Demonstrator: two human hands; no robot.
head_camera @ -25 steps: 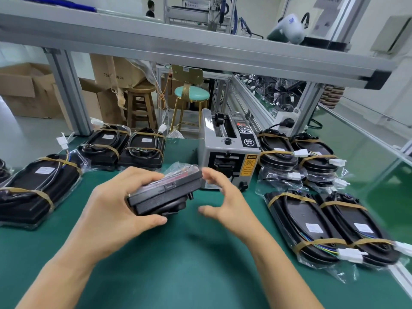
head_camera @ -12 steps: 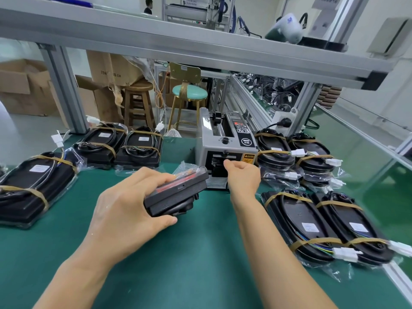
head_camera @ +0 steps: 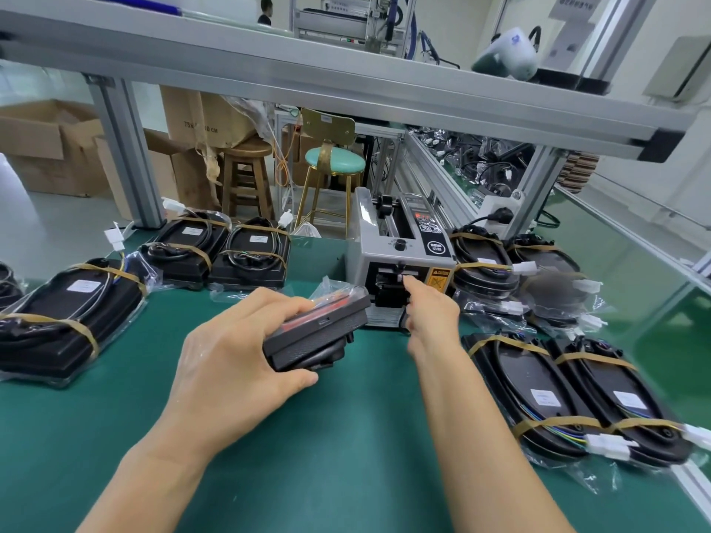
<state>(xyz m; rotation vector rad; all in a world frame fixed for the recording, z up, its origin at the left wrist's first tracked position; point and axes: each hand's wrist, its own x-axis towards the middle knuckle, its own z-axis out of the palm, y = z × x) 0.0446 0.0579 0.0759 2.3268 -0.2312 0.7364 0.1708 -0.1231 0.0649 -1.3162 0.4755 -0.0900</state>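
Staying at tape dispenser point(head_camera: 400, 250) mouth, right hand point(head_camera: 433, 317), grip unclear, left hand point(head_camera: 234, 359) still clamping black module point(head_camera: 319, 334).

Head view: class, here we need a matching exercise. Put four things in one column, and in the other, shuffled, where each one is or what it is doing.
Column 1
1 left hand
2 right hand
3 tape dispenser
4 teal stool

Column 2
A on the green mat, at its far edge
B grips the black module
C on the floor beyond the mat
D fingertips at the dispenser's front outlet

Pairs: 1-B, 2-D, 3-A, 4-C
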